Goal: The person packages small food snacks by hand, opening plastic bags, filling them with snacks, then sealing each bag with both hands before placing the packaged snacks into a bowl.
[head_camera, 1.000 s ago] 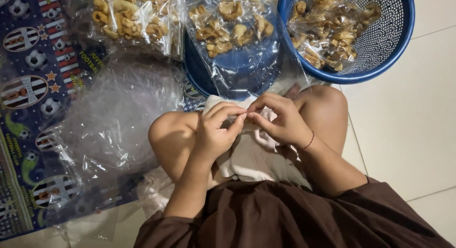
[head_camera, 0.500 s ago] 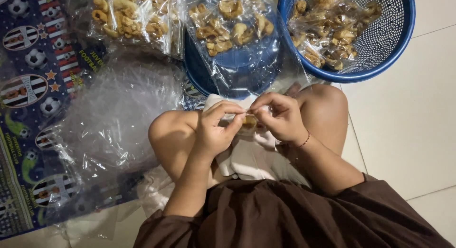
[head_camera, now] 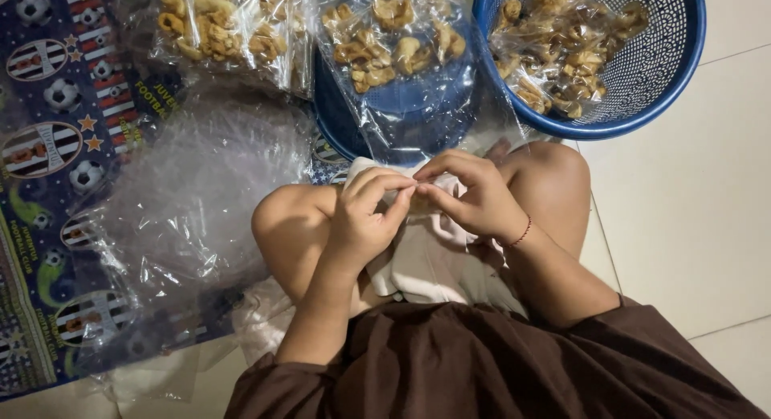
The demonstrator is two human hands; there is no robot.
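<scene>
Clear plastic bag (head_camera: 401,106), partly filled with pale fried snacks, is laid over a dark blue round lid (head_camera: 418,118) just in front of the knees; its near edge is drawn toward the two hands. The left hand (head_camera: 365,218) and the right hand (head_camera: 474,194) are brought together above the lap, fingertips meeting. The fingers of each hand are pinched closed, thumb against forefinger, apparently on the thin near edge of the plastic, though exactly what is gripped cannot be told because the film is nearly invisible there. A thin red bracelet (head_camera: 522,233) is worn on the right wrist. A cream cloth (head_camera: 426,258) is spread across the lap beneath the hands. Another filled snack bag (head_camera: 225,30) is seen at the upper left, and a third (head_camera: 554,50) is held in a blue perforated basket (head_camera: 666,74) on the white floor tiles (head_camera: 691,226). A heap of empty clear bags (head_camera: 185,202) is piled on a football-patterned mat (head_camera: 48,146) to the left.
</scene>
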